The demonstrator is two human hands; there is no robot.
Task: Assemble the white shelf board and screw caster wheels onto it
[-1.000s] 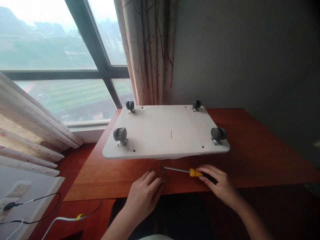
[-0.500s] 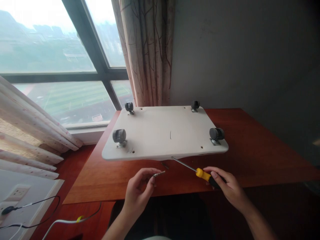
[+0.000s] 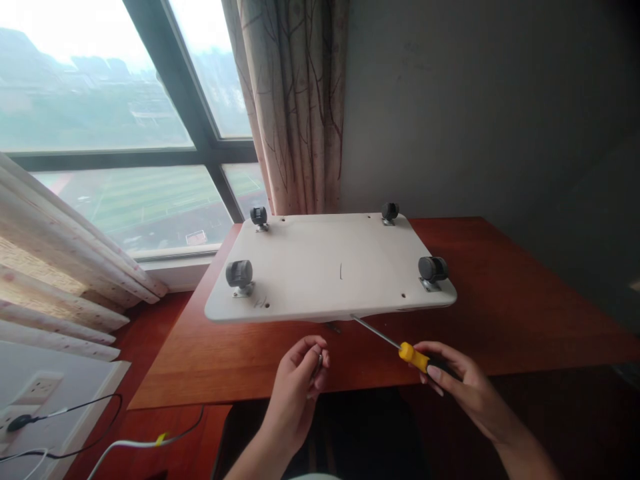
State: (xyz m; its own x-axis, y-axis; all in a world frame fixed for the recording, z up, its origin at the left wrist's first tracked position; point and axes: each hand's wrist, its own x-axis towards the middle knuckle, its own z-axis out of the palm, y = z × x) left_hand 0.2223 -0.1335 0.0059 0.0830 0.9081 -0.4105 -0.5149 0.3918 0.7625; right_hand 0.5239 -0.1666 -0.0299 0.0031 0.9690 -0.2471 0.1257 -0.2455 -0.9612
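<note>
My left hand [image 3: 301,373] is closed over the table's front edge, its fingers curled round a small metal screw [image 3: 319,362] that is mostly hidden now. In my right hand [image 3: 453,377] is a screwdriver [image 3: 414,356] with a yellow and black handle. Its shaft points up and left, with the tip by the front edge of a white board [image 3: 310,260]. The board lies on the table with black caster wheels pointing up at its corners, such as the near left caster [image 3: 239,273] and near right caster [image 3: 433,269]. Small holes show near the casters.
The reddish wooden table [image 3: 505,300] reaches far to the right. A small dark piece [image 3: 333,327] lies on it before the board. Behind are a curtain [image 3: 300,107], a window and a grey wall. At lower left, a plug [image 3: 20,422] with cables sits in a wall socket.
My left hand has turned and curled its fingers, so the screw that stuck out is mostly covered. My right hand and the screwdriver have shifted slightly right and down.
</note>
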